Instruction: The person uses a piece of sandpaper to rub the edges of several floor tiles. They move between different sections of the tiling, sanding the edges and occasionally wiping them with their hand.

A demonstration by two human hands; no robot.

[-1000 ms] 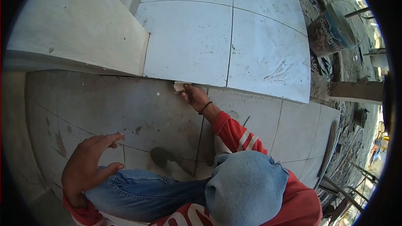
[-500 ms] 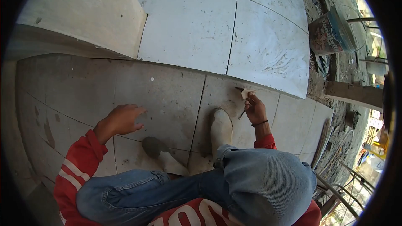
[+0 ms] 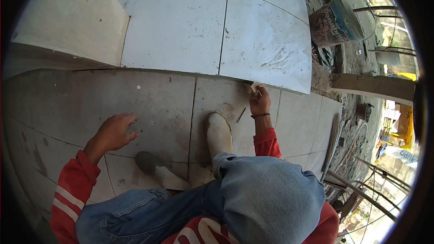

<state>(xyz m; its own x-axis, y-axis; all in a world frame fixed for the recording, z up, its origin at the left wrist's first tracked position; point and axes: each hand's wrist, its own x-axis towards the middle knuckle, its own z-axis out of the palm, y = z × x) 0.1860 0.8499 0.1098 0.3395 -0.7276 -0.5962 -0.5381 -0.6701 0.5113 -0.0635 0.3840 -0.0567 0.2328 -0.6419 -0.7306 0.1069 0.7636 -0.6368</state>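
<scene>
My right hand (image 3: 260, 101) is closed round a small pale scrap (image 3: 254, 87), held against the front edge of the raised white tiled step (image 3: 266, 40). A thin dark tool (image 3: 241, 115) lies on the lower floor tiles just left of that wrist. On the left, my left hand (image 3: 116, 132) hovers above the grey floor tiles (image 3: 153, 104) with its fingers apart and slightly curled, holding nothing. My light-coloured boot (image 3: 219, 133) stands between the hands.
A labelled bucket (image 3: 332, 22) stands at the right end of the step. Beyond it are a concrete beam (image 3: 375, 88), a small dark pot (image 3: 363, 111) and metal rods over rough ground. A pale block or wall (image 3: 68, 13) rises at the upper left.
The view has shifted to the right. My right hand has moved up to the step's edge with the scrap, and the thin tool now lies apart from it on the floor.
</scene>
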